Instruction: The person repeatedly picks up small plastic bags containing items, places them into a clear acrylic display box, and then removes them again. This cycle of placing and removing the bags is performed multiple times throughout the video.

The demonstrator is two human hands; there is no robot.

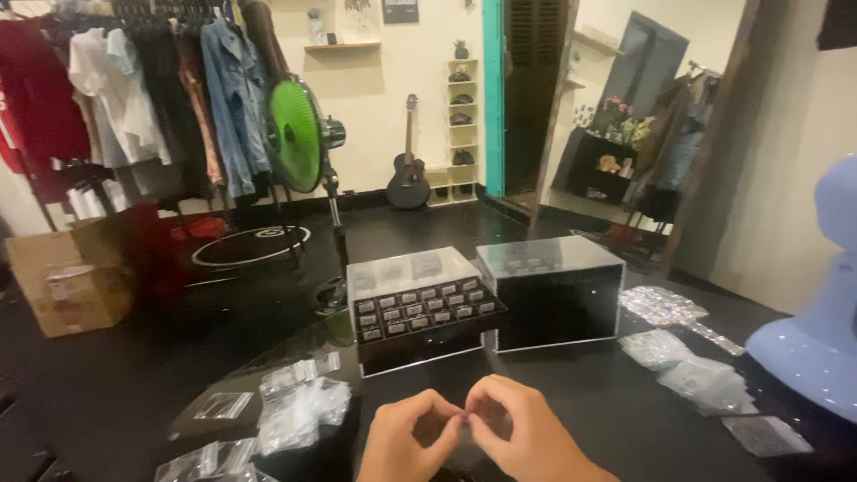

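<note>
Dark tabletop [134, 393]. Two clear-lidded display boxes [424, 308], [553, 290] at centre. Small clear bags [299, 411] lie loose, left and right. Left hand [406, 442] and right hand [522, 437] meet at the near edge, fingertips pinched narrow on something tiny; can't tell what. Probably light, fiddly, easy to drop: fingertip grip only.

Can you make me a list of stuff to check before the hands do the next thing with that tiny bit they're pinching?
1. Both hands in view: left hand and right hand, ok.
2. Fingertips meet in a pinch: ok.
3. What the tiny thing is: cannot tell, too small.
4. Display box with rows of small pieces, within reach just beyond the hands: ok.
5. Its clear cover open: cannot tell.
6. Small plastic bags close on the left: ok.
</note>
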